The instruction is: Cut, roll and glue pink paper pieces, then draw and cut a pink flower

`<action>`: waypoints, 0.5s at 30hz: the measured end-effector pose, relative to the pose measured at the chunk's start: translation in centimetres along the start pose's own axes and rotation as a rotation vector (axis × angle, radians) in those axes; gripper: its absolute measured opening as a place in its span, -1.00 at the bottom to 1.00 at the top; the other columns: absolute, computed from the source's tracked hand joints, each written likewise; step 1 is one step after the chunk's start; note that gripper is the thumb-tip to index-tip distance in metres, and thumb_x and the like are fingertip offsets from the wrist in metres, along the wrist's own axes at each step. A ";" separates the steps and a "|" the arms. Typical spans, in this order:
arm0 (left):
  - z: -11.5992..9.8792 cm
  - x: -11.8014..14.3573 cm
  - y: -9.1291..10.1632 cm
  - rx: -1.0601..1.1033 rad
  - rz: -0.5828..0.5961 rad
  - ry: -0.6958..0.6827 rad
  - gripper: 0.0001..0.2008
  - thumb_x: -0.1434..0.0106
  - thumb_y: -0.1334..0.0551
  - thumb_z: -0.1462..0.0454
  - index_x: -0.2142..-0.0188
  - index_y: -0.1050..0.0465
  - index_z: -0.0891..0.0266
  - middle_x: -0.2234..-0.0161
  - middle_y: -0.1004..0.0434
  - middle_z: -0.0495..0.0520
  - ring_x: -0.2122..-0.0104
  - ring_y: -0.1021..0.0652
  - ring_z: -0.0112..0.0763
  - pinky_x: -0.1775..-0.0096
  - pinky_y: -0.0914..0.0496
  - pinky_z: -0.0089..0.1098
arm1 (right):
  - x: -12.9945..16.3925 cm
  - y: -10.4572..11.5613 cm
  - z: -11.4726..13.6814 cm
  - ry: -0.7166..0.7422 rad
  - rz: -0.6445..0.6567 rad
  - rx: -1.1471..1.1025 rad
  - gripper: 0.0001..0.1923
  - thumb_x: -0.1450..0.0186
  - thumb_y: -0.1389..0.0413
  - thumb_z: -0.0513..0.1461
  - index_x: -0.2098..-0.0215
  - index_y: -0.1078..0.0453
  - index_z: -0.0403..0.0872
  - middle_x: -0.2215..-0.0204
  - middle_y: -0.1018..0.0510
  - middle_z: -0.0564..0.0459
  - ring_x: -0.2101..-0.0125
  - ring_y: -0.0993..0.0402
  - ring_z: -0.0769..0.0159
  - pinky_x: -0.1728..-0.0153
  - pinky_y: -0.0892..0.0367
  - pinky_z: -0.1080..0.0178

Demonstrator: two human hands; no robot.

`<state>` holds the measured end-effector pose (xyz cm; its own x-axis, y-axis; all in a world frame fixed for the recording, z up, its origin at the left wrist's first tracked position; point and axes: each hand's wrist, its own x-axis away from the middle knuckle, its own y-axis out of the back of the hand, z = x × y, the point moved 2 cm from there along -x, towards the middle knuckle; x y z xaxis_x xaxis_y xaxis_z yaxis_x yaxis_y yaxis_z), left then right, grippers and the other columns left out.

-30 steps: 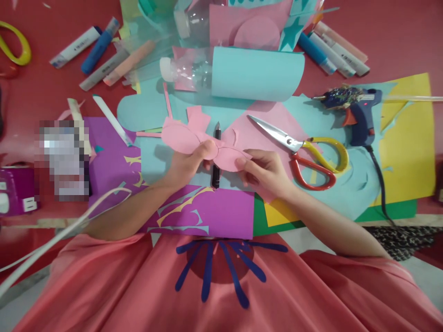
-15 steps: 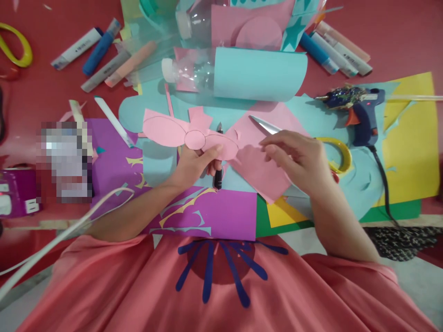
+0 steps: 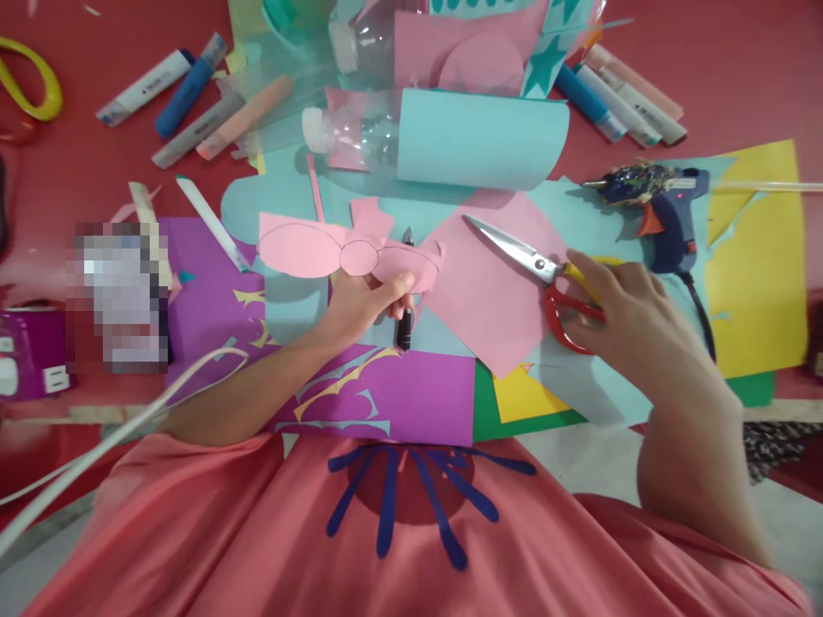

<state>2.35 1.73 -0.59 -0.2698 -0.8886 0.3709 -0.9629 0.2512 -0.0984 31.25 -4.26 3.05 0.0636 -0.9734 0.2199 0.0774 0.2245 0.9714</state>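
My left hand (image 3: pixel 369 308) pinches a pink paper piece (image 3: pixel 299 248) near its right end. Pencilled on it are a small circle and an oval lobe on either side, like a bow. A black pen (image 3: pixel 405 330) lies behind that hand, partly covered. At the right, my right hand (image 3: pixel 617 317) has its fingers curled over the handles of a pair of scissors (image 3: pixel 507 244), one loop yellow and one red. The scissors' blades are together, pointing up and left over a pink paper sheet (image 3: pixel 492 300).
A clear plastic bottle (image 3: pixel 360 133) wrapped in light blue paper lies beyond my hands. A glue gun (image 3: pixel 672 206) rests at the right on coloured sheets. Markers (image 3: pixel 193 94) lie at both far sides. A white cable (image 3: pixel 129 433) crosses the left foreground.
My right hand has moved right and down from beside the blades onto the scissors' handles. The pink piece has tilted slightly in my left hand; the scissors have hardly moved.
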 end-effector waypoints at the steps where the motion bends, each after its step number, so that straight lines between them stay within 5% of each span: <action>1: -0.1 0.0 0.0 -0.008 -0.001 0.005 -0.75 -0.03 -0.31 0.15 0.63 -0.40 0.25 0.70 -0.40 -0.09 0.71 -0.36 -0.61 0.63 -0.23 -0.51 | -0.4 0.0 0.1 0.018 0.023 -0.002 -0.35 -0.19 -0.07 -0.19 -0.27 -0.23 -0.04 0.17 -0.47 -0.19 0.14 -0.49 -0.04 0.06 -0.44 -0.04; 9: -0.1 -0.2 -0.2 -0.007 0.092 -0.017 -0.68 -0.18 -0.18 0.14 0.63 -0.38 0.24 0.66 -0.40 -0.07 0.68 -0.36 -0.61 0.57 -0.27 -0.49 | -1.6 0.5 -0.4 -0.016 -0.019 -0.141 -0.63 -0.15 -0.07 -0.15 0.07 -0.41 0.00 0.29 -0.53 -0.11 0.37 -0.48 0.10 0.35 -0.36 0.13; 12: 0.1 -0.2 -0.2 -0.024 0.086 0.018 -0.68 -0.21 -0.15 0.14 0.60 -0.40 0.24 0.64 -0.43 -0.06 0.68 -0.36 -0.60 0.60 -0.24 -0.50 | -0.4 1.0 -0.2 -0.073 0.035 -0.592 -0.68 -0.12 -0.16 -0.13 0.14 -0.39 0.03 0.42 -0.49 0.03 0.53 -0.39 0.29 0.49 -0.32 0.23; 15: 0.1 -0.1 -0.2 -0.049 0.095 0.007 -0.67 -0.19 -0.14 0.15 0.64 -0.38 0.24 0.65 -0.42 -0.05 0.68 -0.36 -0.60 0.64 -0.19 -0.50 | 1.5 1.2 0.8 -0.131 0.225 -1.058 -0.68 -0.17 -0.21 -0.08 0.12 -0.36 0.07 0.50 -0.43 0.15 0.66 -0.30 0.42 0.67 -0.22 0.34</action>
<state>2.61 1.75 -0.71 -0.3597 -0.8571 0.3687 -0.9315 0.3529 -0.0884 30.62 -5.48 4.58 0.0817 -0.8881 0.4523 0.8983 0.2622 0.3525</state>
